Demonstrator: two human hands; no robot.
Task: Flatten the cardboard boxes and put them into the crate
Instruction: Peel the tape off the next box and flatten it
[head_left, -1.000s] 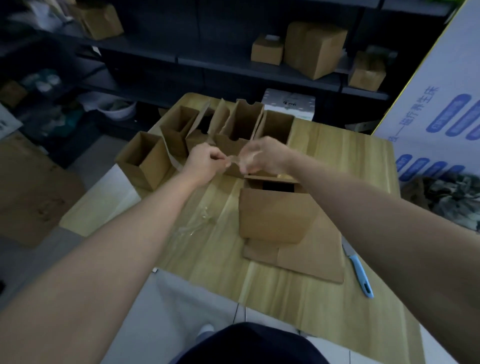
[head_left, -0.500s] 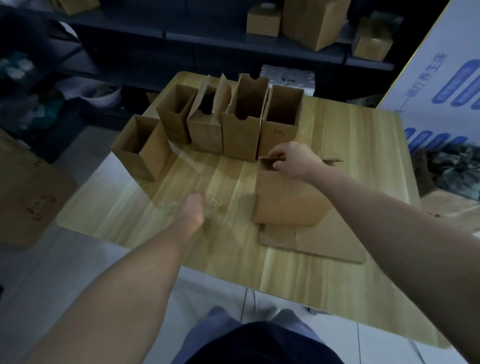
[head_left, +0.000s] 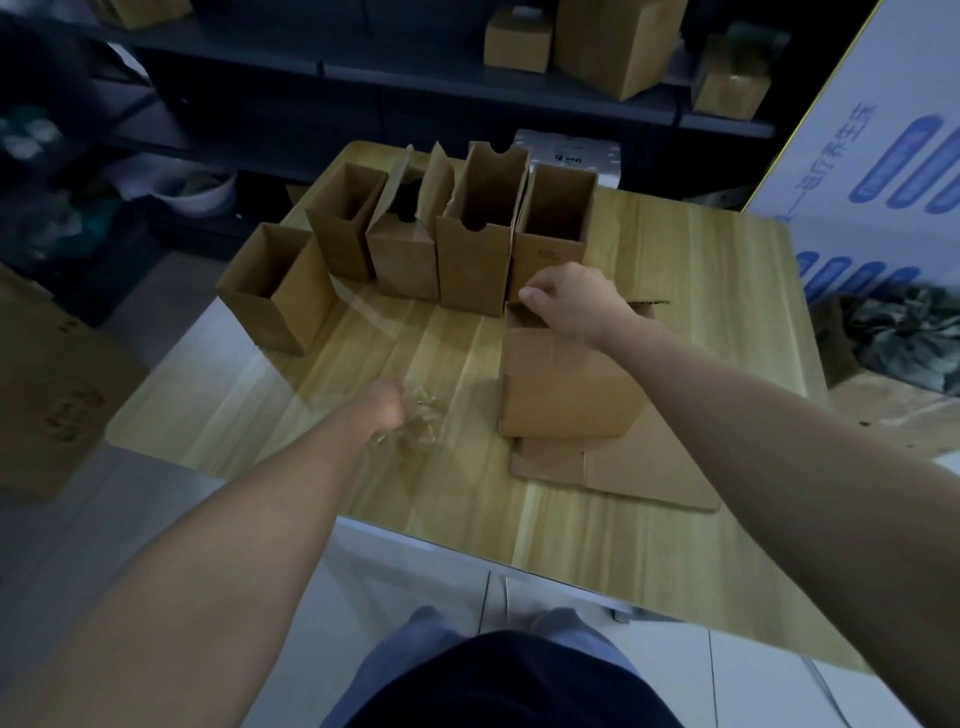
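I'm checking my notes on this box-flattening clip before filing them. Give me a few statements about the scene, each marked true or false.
1. The right hand grips the top edge of the large box. True.
2. The large box stands on a sheet of flattened cardboard. True.
3. Every box on the table is already flat. False: five upright boxes stand open at the far side, and the large box is upright too.
4. The left hand holds a knife. False: it is at a wad of crumpled clear tape lying on the table, and no knife is in view.
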